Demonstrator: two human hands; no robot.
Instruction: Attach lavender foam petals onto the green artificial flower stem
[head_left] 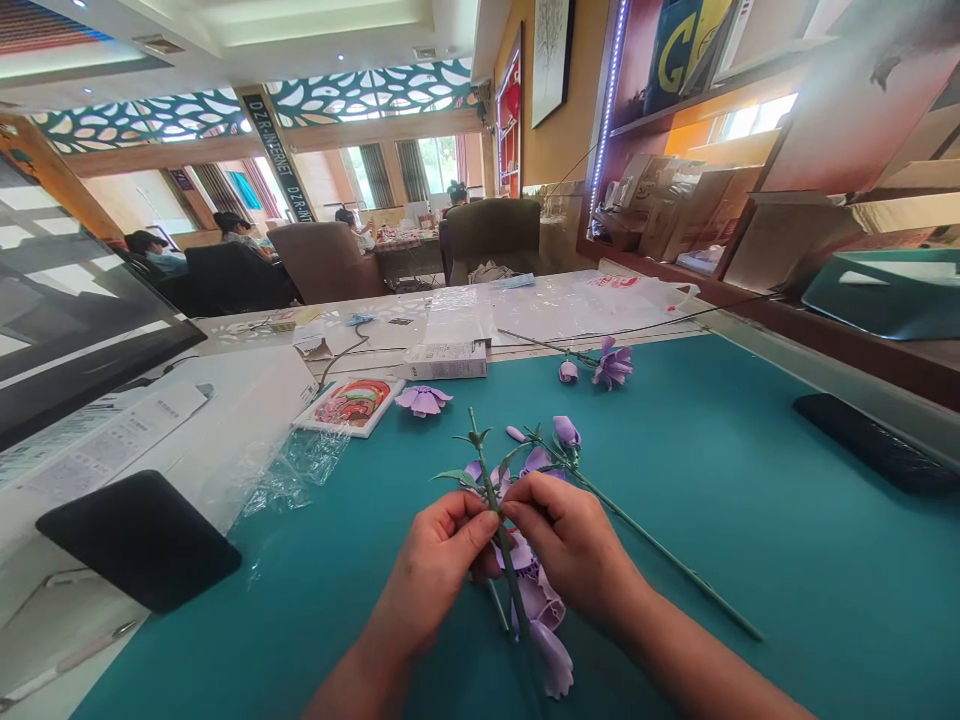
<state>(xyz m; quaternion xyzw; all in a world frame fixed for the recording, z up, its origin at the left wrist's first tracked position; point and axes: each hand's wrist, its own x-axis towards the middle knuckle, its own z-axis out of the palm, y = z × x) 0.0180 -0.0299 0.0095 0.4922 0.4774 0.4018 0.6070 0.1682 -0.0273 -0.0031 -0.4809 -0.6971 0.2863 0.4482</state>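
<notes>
Nearest, the left hand [431, 580] and right hand [562, 545] pinch a green artificial flower stem [490, 490] narrowly between fingertips, seemingly to steady it, above the middle of a teal craft mat [750, 500], with a lilac blossom [423, 400] farther along it.

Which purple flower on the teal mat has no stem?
The loose flower head beside the framed picture. The far flower has a green stem, as do the blooms between the left hand and right hand.
</notes>
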